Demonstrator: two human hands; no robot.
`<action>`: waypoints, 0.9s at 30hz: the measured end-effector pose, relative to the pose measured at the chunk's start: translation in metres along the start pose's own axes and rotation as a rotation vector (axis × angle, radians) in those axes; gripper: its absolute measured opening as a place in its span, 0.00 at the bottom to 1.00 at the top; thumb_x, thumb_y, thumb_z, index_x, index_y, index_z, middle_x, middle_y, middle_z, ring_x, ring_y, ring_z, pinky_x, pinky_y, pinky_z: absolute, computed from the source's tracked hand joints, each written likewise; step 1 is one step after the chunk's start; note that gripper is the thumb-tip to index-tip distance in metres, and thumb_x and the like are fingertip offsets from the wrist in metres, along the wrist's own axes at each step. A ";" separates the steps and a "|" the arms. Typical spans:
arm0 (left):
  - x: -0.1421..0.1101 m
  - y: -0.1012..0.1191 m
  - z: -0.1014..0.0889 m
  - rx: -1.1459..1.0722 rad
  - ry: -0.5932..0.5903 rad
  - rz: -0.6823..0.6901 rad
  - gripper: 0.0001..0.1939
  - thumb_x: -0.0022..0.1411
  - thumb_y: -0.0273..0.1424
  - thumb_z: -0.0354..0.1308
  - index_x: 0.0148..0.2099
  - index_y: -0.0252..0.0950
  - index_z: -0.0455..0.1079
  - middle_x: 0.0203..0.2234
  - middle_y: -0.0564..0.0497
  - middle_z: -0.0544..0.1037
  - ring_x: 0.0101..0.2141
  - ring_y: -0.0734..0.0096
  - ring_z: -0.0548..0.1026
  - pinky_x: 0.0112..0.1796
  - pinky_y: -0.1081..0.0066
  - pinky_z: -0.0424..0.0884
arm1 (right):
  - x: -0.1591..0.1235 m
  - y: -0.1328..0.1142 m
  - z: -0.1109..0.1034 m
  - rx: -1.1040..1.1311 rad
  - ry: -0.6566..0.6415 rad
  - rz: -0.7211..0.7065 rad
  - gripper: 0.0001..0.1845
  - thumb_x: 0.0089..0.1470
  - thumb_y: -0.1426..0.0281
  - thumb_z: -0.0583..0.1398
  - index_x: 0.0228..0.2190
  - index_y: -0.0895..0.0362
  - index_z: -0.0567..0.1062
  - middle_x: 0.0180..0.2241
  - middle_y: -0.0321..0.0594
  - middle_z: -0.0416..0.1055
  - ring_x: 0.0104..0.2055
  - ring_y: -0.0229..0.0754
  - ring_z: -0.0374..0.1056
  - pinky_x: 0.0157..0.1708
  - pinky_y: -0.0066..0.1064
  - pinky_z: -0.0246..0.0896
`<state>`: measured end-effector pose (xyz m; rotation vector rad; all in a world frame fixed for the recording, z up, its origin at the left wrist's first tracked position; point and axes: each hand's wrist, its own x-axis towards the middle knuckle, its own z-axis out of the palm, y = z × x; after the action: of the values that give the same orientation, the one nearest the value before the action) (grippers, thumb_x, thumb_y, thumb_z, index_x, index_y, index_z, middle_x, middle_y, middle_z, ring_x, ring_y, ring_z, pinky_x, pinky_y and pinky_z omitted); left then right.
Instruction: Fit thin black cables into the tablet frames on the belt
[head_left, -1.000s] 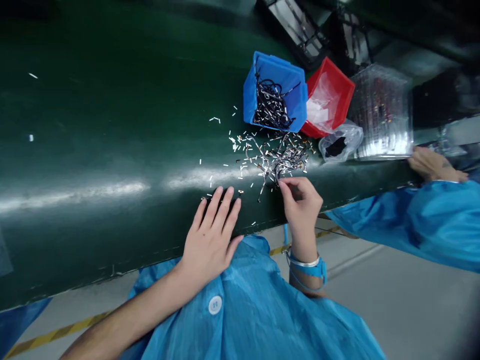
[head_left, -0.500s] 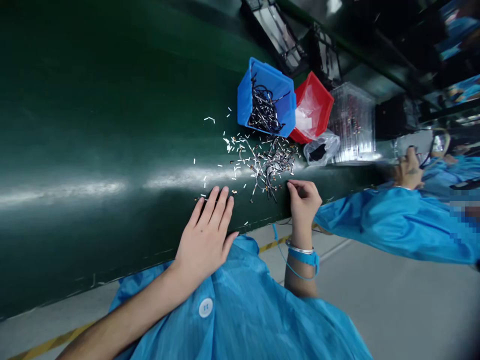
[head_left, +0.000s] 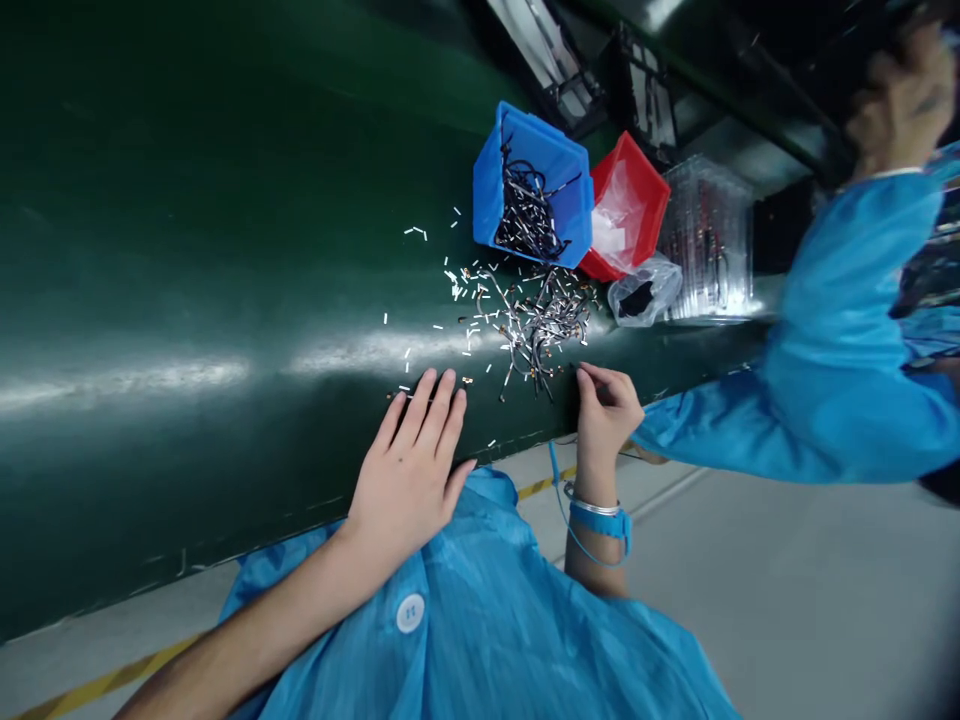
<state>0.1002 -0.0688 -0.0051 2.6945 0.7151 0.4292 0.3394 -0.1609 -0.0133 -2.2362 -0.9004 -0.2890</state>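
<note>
My left hand (head_left: 411, 455) lies flat on the green tabletop (head_left: 187, 300), fingers stretched out, close to the table's front edge. A tiny metal connector (head_left: 467, 380) rests just beyond its fingertips. My right hand (head_left: 606, 400) is closed in a pinch at the near right side of a pile of short black cables (head_left: 544, 325). Whatever sits between its thumb and forefinger is too small to make out. Small white tube pieces (head_left: 456, 288) are scattered through the pile and to its left.
Behind the pile stands a blue bin (head_left: 487, 190) of black cables, beside a red bin (head_left: 645, 205) with plastic bags. A clear bag (head_left: 646, 290) and stacked clear trays (head_left: 709, 240) are to the right. A co-worker's blue sleeve (head_left: 832, 310) reaches in at right.
The co-worker's hand at right has lifted from the table up to the upper right, blurred by motion. Both my hands stay nearly in place.
</note>
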 end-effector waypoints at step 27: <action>0.000 -0.001 -0.001 -0.064 -0.028 -0.043 0.31 0.67 0.39 0.49 0.65 0.23 0.59 0.65 0.38 0.58 0.65 0.51 0.55 0.61 0.56 0.54 | -0.024 -0.086 0.030 0.146 -0.407 -0.500 0.05 0.57 0.73 0.60 0.31 0.52 0.76 0.29 0.36 0.73 0.30 0.39 0.68 0.29 0.32 0.63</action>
<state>0.0994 -0.0682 -0.0043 2.6155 0.7367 0.3958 0.2621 -0.1083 -0.0004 -1.9370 -1.6450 0.0162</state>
